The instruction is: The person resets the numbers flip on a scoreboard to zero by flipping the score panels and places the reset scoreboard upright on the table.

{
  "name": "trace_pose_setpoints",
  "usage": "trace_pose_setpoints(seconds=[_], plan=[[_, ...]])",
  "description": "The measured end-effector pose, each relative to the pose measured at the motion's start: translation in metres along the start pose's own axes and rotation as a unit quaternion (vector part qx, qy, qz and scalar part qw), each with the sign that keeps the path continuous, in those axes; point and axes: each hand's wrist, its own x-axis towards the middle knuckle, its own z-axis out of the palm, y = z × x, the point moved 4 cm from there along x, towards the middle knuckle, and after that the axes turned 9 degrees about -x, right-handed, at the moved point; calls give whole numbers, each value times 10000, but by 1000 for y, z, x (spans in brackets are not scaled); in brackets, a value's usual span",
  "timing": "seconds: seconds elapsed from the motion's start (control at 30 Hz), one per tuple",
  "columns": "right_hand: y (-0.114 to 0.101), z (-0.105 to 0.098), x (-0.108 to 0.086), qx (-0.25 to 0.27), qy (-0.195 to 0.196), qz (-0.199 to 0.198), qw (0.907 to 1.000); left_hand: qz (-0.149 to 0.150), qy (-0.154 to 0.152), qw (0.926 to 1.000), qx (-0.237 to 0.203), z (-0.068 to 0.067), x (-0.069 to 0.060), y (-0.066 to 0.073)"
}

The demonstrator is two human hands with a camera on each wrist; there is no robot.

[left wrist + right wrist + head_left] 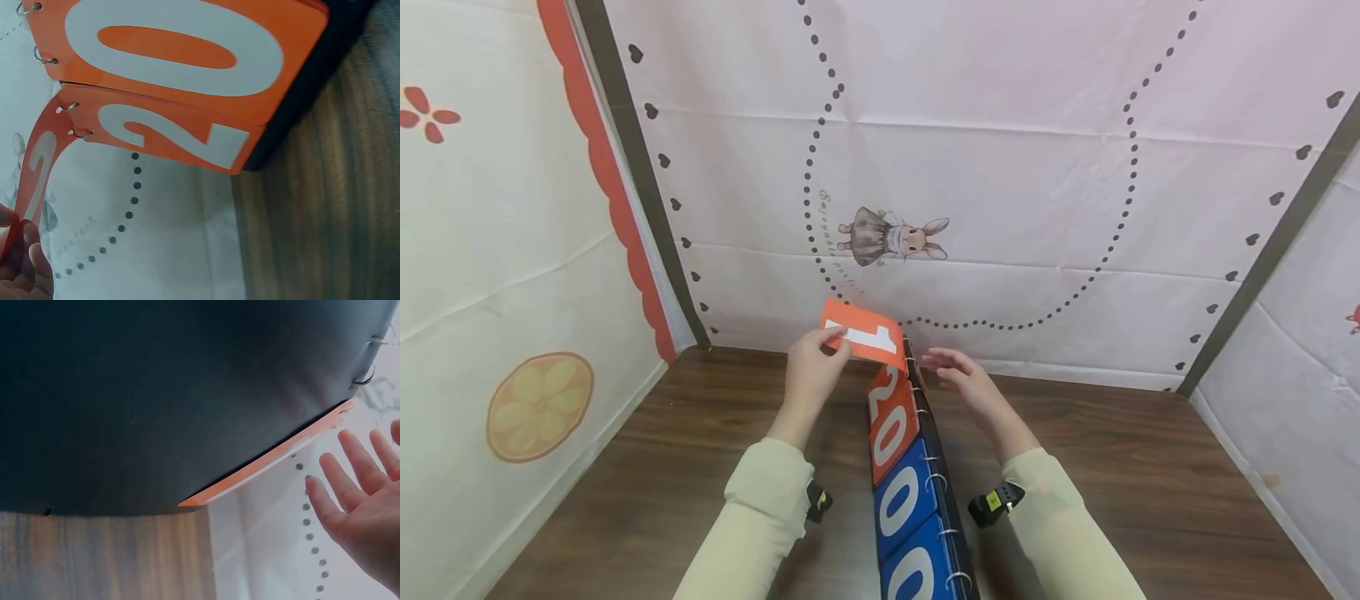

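A flip scoreboard (940,467) stands on the table, with orange and blue number cards hung on metal rings. At its far end my left hand (816,367) pinches the free edge of a raised orange card (880,321) with a white 1 on it. Under that card shows an orange 2 (175,134), beside an orange 0 (181,47). On the other side, my right hand (973,392) hovers near the ringed top edge with its fingers spread, apart from the black back panel (156,406). Another orange card (262,462) sticks out past that panel's edge.
Two blue cards with white 0s (898,500) hang at the near end. Dark wood tabletop (1150,483) lies on both sides. A white printed cloth (1000,208) closes off the back, and side cloths (512,250) stand left and right.
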Motion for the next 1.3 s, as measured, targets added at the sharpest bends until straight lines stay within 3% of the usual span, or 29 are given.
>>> trace_pose_setpoints(seconds=[0.33, 0.53, 1.03, 1.3], plan=[[25, -1, 0, 22, -60, 181, 9998, -797, -34, 9964, -299, 2, -7, -30], [33, -1, -1, 74, -50, 364, 9993, -977, -117, 9949, -218, 7, -14, -44], [43, 5, -3, -37, -3, 368, 9993, -1459, -317, 9888, -69, 16, -28, -60], [48, 9, -2, -6, -43, 424, 9991, -2022, -488, 9778, -258, 24, -38, -70]])
